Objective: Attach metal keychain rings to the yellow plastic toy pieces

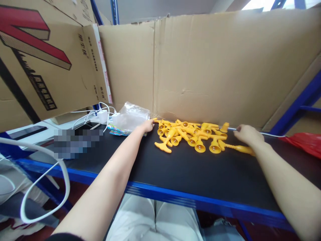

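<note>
Yellow toy pile (190, 134) flanked: left hand (146, 126), right hand (247, 134) outstretched.

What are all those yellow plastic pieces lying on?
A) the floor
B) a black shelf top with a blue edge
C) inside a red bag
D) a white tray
B: the yellow pieces lie piled on the black shelf top, between the left hand and the right hand.
</note>
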